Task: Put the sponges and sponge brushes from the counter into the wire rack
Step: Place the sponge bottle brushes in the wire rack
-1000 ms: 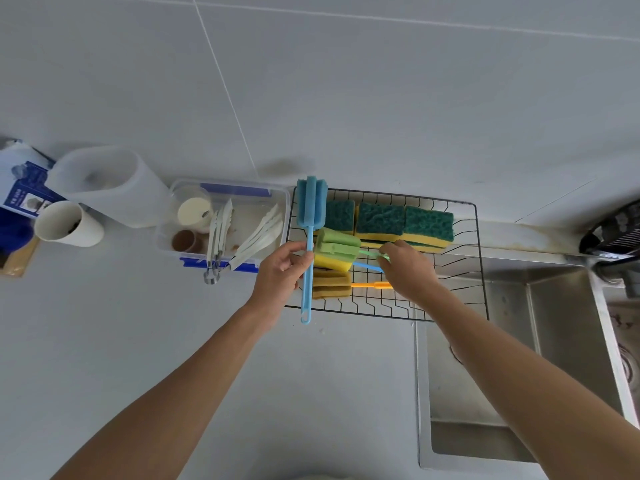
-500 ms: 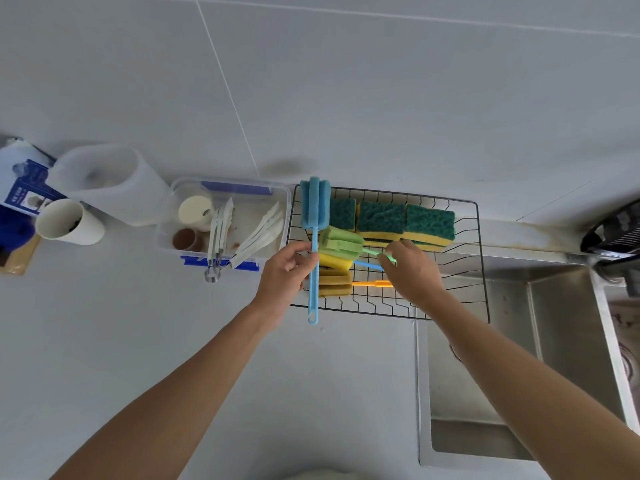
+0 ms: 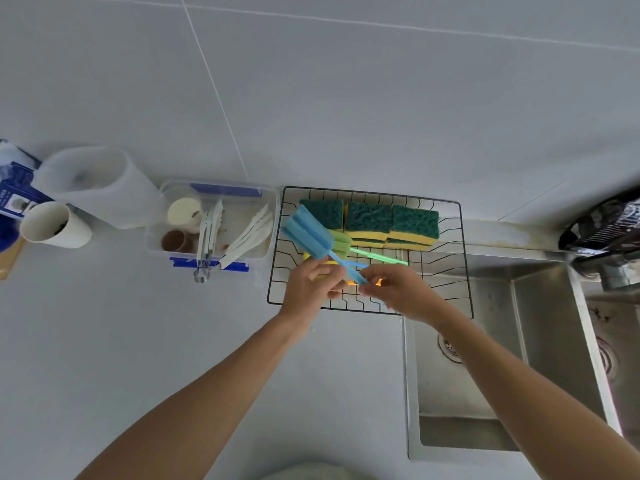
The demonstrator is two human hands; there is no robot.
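A black wire rack (image 3: 464,258) stands on the counter, partly over the sink. Three green-and-yellow sponges (image 3: 369,221) stand along its back. A green sponge brush (image 3: 377,255) lies inside, its handle pointing right, on top of yellow and orange brushes that my hands mostly hide. I hold a blue sponge brush (image 3: 308,237) tilted over the rack's left part, head up and to the left. My left hand (image 3: 310,287) grips its handle in the middle. My right hand (image 3: 398,289) pinches the handle's lower end.
Left of the rack sits a clear plastic box (image 3: 214,223) with white utensils and small cups. Further left are a translucent jug (image 3: 93,185) and a white cup (image 3: 52,225). A steel sink (image 3: 502,341) lies at the right, a dark object (image 3: 606,223) beyond it.
The blue brush has swung from upright at the rack's left edge to a slant over the rack. My right hand let go of the green brush and took the blue handle's end.
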